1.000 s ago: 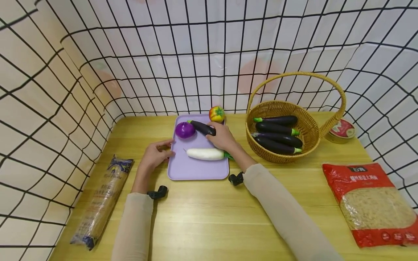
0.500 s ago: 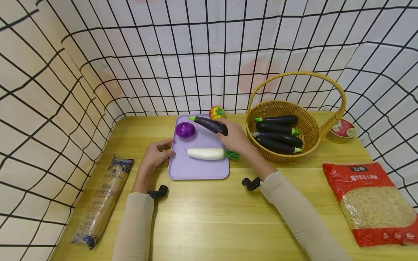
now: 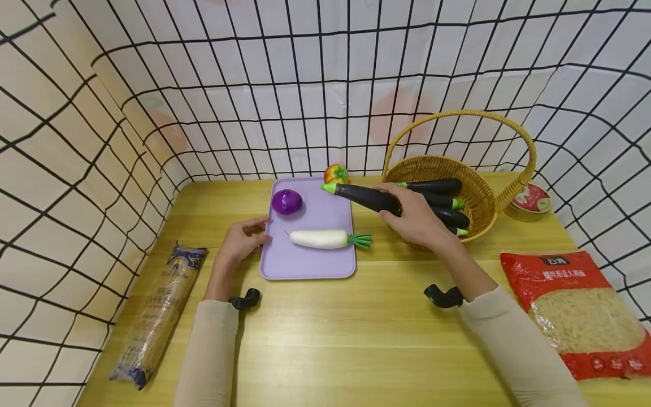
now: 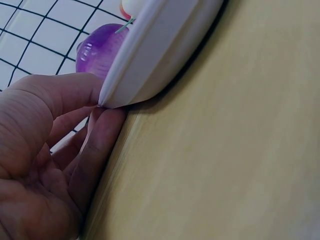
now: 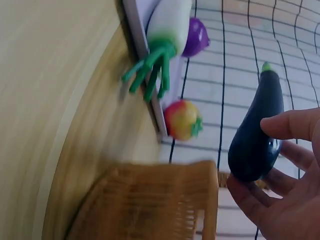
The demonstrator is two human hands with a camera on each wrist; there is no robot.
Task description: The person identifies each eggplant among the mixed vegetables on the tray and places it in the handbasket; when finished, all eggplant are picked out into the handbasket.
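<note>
My right hand [image 3: 414,217] grips a dark eggplant [image 3: 363,196] by its thick end, held in the air between the tray and the wicker basket [image 3: 483,226]. In the right wrist view, thumb and fingers wrap that eggplant [image 5: 257,125], its green stem pointing away. My left hand [image 3: 241,242] pinches the left rim of the lilac tray [image 3: 307,267]; the left wrist view has the tray edge [image 4: 150,60] between thumb and fingers. On the tray lie a purple onion-like vegetable [image 3: 287,202], a white radish [image 3: 320,239] with green leaves over the right rim, and a red-yellow tomato-like fruit [image 3: 335,174].
Several eggplants [image 3: 437,185] lie in the basket, partly hidden by my right hand; its tall handle [image 3: 458,113] arches above. A round tin [image 3: 530,202] stands behind it. A red pasta bag [image 3: 574,311] lies at right, a long pasta packet [image 3: 160,316] at left. Wire mesh surrounds the table.
My right hand has lifted the eggplant off the tray and carried it right to the basket's near-left rim. The left hand stays at the tray.
</note>
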